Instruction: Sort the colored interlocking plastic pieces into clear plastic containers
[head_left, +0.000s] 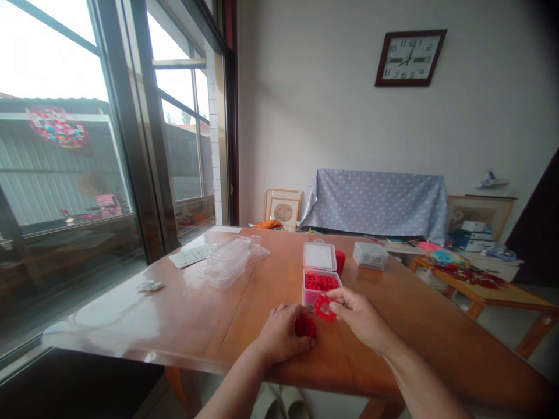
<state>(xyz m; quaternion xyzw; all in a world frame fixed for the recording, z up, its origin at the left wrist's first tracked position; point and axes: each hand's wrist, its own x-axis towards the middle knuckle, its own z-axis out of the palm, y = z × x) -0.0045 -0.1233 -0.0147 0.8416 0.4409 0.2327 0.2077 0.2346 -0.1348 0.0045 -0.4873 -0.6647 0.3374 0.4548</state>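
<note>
At the near edge of the brown wooden counter (244, 314), the left hand (286, 331) has its grip curled around a compact bundle of red pieces (304, 327), thumb on the near side. Just to its right, the right hand (351, 311) has its grip pinching 1 flat red plastic piece with a notched rim (324, 308), tilted up in front of an open, square, clear plastic box (311, 298). Red notched pieces (322, 281) fill that box; its transparent lid (320, 256) leans back, with more red pieces (340, 261) partly hidden behind. Farther right sits 1 translucent closed box (370, 256). To the left lie clear plastic containers (229, 250), 1 pale printed sheet (188, 256) and 1 small whitish packet (149, 286).
</note>
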